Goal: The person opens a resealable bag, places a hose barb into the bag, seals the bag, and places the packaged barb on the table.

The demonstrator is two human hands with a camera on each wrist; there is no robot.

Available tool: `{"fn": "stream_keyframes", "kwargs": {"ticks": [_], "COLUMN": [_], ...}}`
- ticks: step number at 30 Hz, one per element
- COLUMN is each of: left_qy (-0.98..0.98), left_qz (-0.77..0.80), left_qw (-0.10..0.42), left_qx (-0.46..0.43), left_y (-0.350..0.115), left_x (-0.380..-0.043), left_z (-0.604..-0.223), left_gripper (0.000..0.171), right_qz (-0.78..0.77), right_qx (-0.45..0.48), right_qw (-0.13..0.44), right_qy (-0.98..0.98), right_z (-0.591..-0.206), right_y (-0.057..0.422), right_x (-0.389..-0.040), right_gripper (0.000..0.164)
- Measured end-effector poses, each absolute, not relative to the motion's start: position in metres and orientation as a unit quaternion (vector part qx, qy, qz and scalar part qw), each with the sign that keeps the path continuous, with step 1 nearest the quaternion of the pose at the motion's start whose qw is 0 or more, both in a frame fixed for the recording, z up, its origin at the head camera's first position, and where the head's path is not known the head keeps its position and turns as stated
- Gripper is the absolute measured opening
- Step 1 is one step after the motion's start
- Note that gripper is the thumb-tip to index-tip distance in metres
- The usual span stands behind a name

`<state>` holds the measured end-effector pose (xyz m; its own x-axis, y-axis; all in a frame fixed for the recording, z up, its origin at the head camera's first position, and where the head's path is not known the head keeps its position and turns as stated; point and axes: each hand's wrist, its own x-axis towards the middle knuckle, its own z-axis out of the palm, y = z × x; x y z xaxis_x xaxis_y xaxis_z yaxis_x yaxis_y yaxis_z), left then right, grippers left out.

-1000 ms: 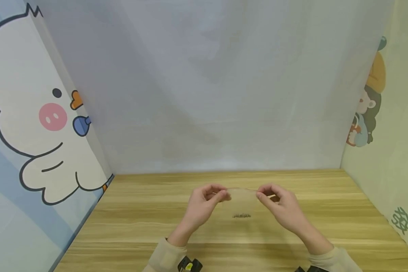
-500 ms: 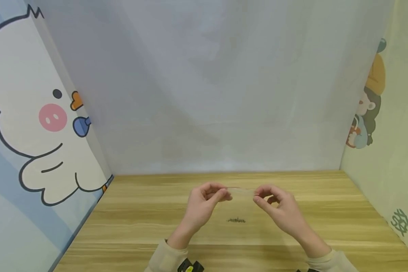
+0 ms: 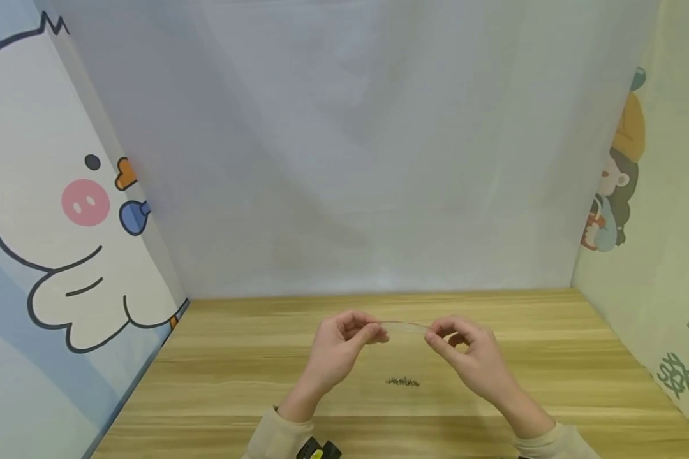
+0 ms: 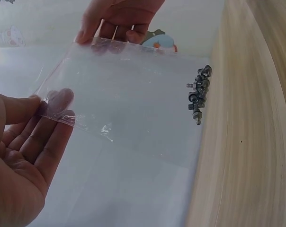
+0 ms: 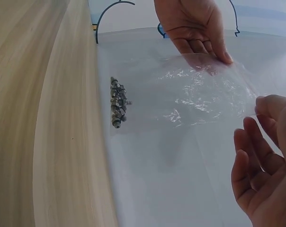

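A clear plastic bag [image 4: 133, 90] hangs stretched between both hands above the wooden table. My left hand [image 3: 335, 354] pinches one upper corner between thumb and fingers. The opposite upper corner is pinched by my right hand [image 3: 476, 360]. A thin reddish line runs along the bag's top edge in the head view. Several small metal fittings [image 4: 199, 94], dark grey with narrow tips, lie in a row along the bag's bottom. The right wrist view shows the same fittings [image 5: 118, 102] bunched at the end away from the hands, and shiny creases across the film.
The wood-grain table [image 3: 235, 382] spreads beneath both hands. A pale grey curtain [image 3: 350, 159] closes off the back. A cartoon-printed panel [image 3: 34, 210] stands at the left, and a pale green printed panel [image 3: 666, 255] at the right.
The right hand has shifted slightly left, closer to the left hand. The fittings at the bag's bottom sit a little lower in the head view. Both hands keep hold of the bag.
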<state>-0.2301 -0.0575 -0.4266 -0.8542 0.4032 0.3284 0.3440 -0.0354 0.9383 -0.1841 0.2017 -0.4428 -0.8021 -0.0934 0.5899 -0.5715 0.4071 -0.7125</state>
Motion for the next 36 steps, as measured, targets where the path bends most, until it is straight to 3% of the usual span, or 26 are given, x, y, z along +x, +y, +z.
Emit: {"fn": "stream_keyframes", "kwargs": {"ticks": [12, 16, 27, 33, 36], "left_qy": [0.690, 0.708, 0.706, 0.702, 0.705], "left_qz": [0.663, 0.638, 0.627, 0.628, 0.623], "left_qw": [0.083, 0.090, 0.050, 0.026, 0.023], "left_qx": [0.279, 0.288, 0.325, 0.334, 0.340], "left_y": [-0.0601, -0.0600, -0.0583, -0.0566, -0.0559], "left_x": [-0.2326, -0.2326, -0.2330, -0.2308, -0.2299], "left_z": [-0.4290, -0.4310, -0.4339, -0.4335, -0.4331], "left_gripper": [0.030, 0.027, 0.023, 0.015, 0.015], "right_qz": [0.509, 0.515, 0.526, 0.525, 0.522], "right_qx": [0.199, 0.195, 0.206, 0.205, 0.208], "right_qw": [0.232, 0.228, 0.248, 0.233, 0.225], "right_qy": [-0.805, -0.803, -0.787, -0.793, -0.796], "right_z": [-0.4415, -0.4425, -0.4426, -0.4428, -0.4428], "right_y": [0.1993, 0.1981, 0.1981, 0.1981, 0.1972], "right_x": [-0.1808, -0.1804, -0.1818, -0.1816, -0.1808], "right_gripper": [0.009, 0.010, 0.012, 0.004, 0.009]}}
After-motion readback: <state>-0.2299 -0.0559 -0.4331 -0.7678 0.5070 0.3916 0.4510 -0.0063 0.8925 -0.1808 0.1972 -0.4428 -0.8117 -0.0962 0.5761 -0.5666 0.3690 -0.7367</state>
